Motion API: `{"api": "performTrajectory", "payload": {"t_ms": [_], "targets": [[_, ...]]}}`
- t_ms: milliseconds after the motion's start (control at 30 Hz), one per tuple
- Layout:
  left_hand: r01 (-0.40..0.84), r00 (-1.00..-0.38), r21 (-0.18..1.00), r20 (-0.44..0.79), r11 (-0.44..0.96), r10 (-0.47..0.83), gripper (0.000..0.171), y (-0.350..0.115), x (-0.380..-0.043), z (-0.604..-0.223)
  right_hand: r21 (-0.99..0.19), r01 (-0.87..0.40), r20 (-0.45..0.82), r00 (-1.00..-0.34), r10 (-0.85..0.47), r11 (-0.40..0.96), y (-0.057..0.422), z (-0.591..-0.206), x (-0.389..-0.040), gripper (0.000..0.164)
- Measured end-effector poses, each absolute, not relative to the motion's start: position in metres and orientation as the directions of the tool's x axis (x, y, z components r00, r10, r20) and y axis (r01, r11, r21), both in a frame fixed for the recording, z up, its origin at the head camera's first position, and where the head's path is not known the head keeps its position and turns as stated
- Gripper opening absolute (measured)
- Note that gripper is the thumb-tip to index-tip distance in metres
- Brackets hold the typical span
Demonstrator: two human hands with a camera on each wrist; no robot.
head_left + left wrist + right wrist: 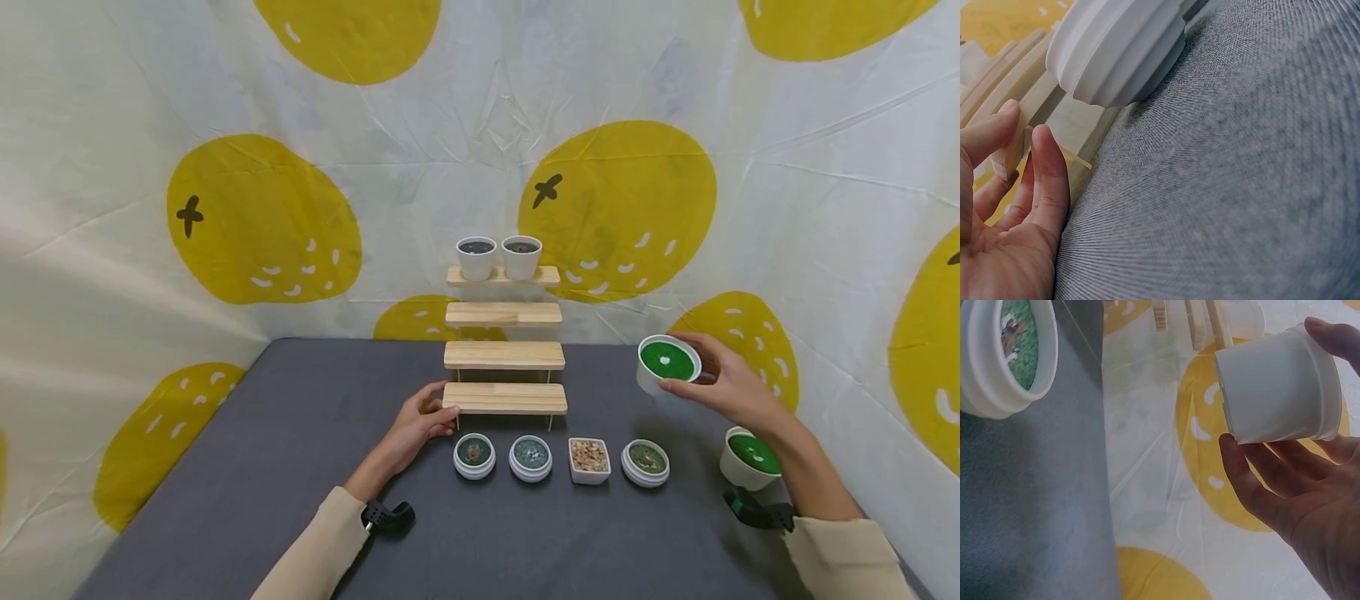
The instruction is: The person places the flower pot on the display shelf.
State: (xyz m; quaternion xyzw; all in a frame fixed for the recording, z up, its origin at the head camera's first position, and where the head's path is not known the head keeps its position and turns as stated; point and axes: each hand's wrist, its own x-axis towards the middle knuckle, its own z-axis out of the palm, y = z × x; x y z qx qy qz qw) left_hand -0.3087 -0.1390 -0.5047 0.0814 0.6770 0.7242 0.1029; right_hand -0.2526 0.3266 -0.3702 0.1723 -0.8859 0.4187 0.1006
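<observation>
The right hand [723,385] holds a green-filled cup [666,360] rim up and off the bench [225,500], its fingers and thumb clamped on the white wall. The cup hangs toward the back edge, right of the wooden stand [503,355], with open air between the two. At the stand's left side the left hand [416,425] has thumb and fingers pinched on the left end of the lowest step [505,398].

A row runs just in front of the stand, roughly parallel with the back edge: a dark-green tub [474,452], a grey-blue tub [531,455], a square dish [589,457] of chopped pieces and a mossy-green tub [647,458], with narrow gaps between. A second green cup [742,471] stands near the right edge, partly behind the right forearm, so room on that side is tight. A broad stretch of bench reaches from the left hand out to the left edge and back left corner. Two white cups [477,262] sit side by side on the top step.
</observation>
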Motion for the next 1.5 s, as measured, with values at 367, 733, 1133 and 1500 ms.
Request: {"api": "performTrajectory", "payload": {"t_ms": [367,733,1133,1500], "targets": [[-0.04,-0.969,0.997,-0.021,-0.073,0.246,0.071,-0.138,-0.309,-0.505,-0.705,-0.408,0.312,-0.913,-0.262,0.58,0.312,-0.359,-0.264,0.073],[-0.054,-0.967,0.997,-0.036,-0.063,0.253,0.071,-0.139,-0.309,-0.504,-0.718,-0.428,0.31,-0.902,-0.299,0.548,0.288,-0.344,-0.278,0.072],[-0.046,-0.965,0.998,-0.031,-0.051,0.26,0.072,-0.139,-0.309,-0.504,-0.721,-0.419,0.298,-0.906,-0.299,0.551,0.264,-0.327,-0.292,0.075],[-0.042,-0.964,0.997,-0.025,-0.06,0.266,0.071,-0.14,-0.309,-0.505,-0.715,-0.424,0.288,-0.903,-0.318,0.556,0.245,-0.319,-0.308,0.079]]}}
